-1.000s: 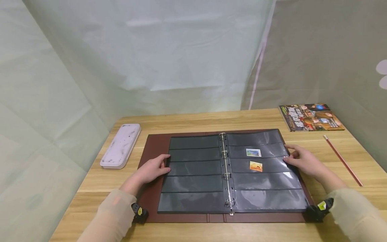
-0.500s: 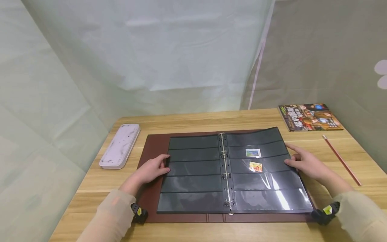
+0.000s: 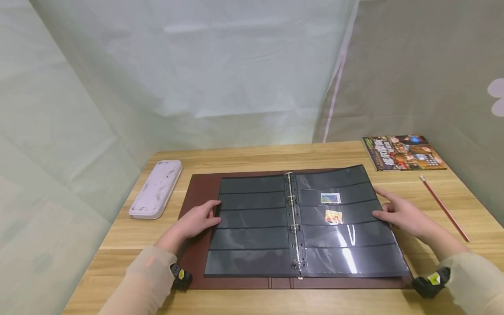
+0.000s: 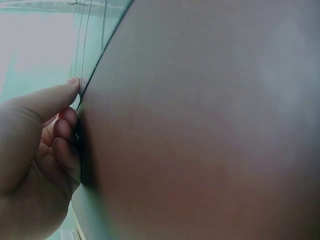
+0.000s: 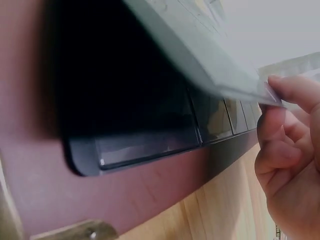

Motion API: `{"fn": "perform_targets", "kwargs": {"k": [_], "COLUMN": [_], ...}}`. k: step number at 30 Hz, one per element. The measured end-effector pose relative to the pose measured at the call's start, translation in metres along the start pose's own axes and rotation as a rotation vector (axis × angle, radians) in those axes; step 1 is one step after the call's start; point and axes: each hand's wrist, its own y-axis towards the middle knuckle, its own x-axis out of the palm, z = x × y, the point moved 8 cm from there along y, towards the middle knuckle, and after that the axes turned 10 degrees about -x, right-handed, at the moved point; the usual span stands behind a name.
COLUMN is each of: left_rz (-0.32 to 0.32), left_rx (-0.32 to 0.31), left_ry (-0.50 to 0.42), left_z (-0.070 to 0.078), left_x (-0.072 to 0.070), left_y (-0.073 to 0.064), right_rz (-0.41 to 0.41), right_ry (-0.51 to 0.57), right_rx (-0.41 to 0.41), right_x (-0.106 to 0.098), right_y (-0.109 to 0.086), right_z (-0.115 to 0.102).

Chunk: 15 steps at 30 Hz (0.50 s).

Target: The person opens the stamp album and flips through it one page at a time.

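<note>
A maroon ring-binder stamp album [image 3: 197,256] lies spread on the table, black pocket pages on both sides of its metal rings [image 3: 294,218]. Two stamps show on the right page [image 3: 323,260]: a blue-green one [image 3: 330,198] above an orange one [image 3: 333,217]. My right hand [image 3: 405,218] pinches this page's outer edge between thumb and fingers. In the right wrist view the pinched page [image 5: 235,85] is raised, with another pocket page [image 5: 145,150] beneath it. At the outer edge of the left page [image 3: 252,218], my left hand [image 3: 194,223] holds on with thumb and curled fingers.
On the left of the wooden table [image 3: 256,302] lies a whitish, scuffed pencil case [image 3: 156,188]. A colourful comic book [image 3: 403,153] sits at the back right, and a red pencil [image 3: 445,208] lies right of the album. Fabric sheets [image 3: 244,65] hang behind the table.
My right hand has shifted slightly right and lifted the right page's outer edge, so glare on the pockets has moved. My left hand stays in place.
</note>
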Motion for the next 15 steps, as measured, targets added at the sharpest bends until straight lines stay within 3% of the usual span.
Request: {"fn": "perform_targets", "kwargs": {"k": [15], "left_rz": [0.003], "left_rx": [0.003], "left_ry": [0.002], "left_z": [0.000], "left_x": [0.000], "left_y": [0.000], "right_rz": [-0.029], "right_ry": [0.050], "right_rx": [0.028], "right_x": [-0.004], "right_y": [-0.004], "right_z": [-0.011]}}
